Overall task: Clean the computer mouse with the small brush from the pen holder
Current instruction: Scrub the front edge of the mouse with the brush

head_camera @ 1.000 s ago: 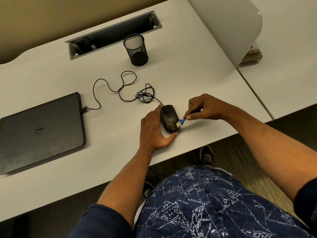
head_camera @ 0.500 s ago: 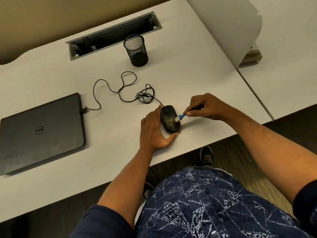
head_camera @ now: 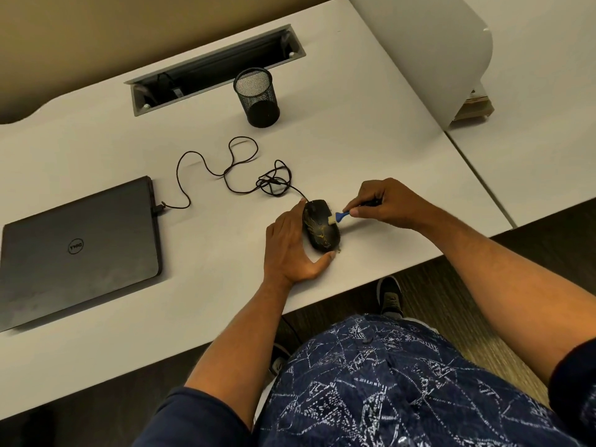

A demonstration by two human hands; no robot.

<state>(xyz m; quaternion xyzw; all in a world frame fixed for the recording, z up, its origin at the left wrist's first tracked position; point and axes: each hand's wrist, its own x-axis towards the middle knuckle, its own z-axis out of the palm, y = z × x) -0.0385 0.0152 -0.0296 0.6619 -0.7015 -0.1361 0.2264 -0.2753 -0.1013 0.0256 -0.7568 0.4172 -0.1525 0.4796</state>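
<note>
A black computer mouse point(head_camera: 320, 228) with yellow markings lies on the white desk point(head_camera: 354, 150) near its front edge. My left hand point(head_camera: 288, 245) cups the mouse from the left, fingers along its side and thumb at its near end. My right hand point(head_camera: 385, 204) pinches the small blue brush point(head_camera: 340, 216) by its handle. The pale bristles touch the mouse's right upper side. The black mesh pen holder point(head_camera: 257, 97) stands upright farther back and shows nothing inside.
A closed dark laptop point(head_camera: 77, 250) lies at the left, joined to the mouse by a tangled black cable point(head_camera: 232, 169). A cable slot point(head_camera: 216, 69) is at the back, a white divider panel point(head_camera: 429, 53) at the right. Below the desk edge are my lap and shoes.
The brush tip has travelled up the mouse's right side, from near its lower edge toward its front. My right hand moved slightly away from me with it; my left hand has kept its hold.
</note>
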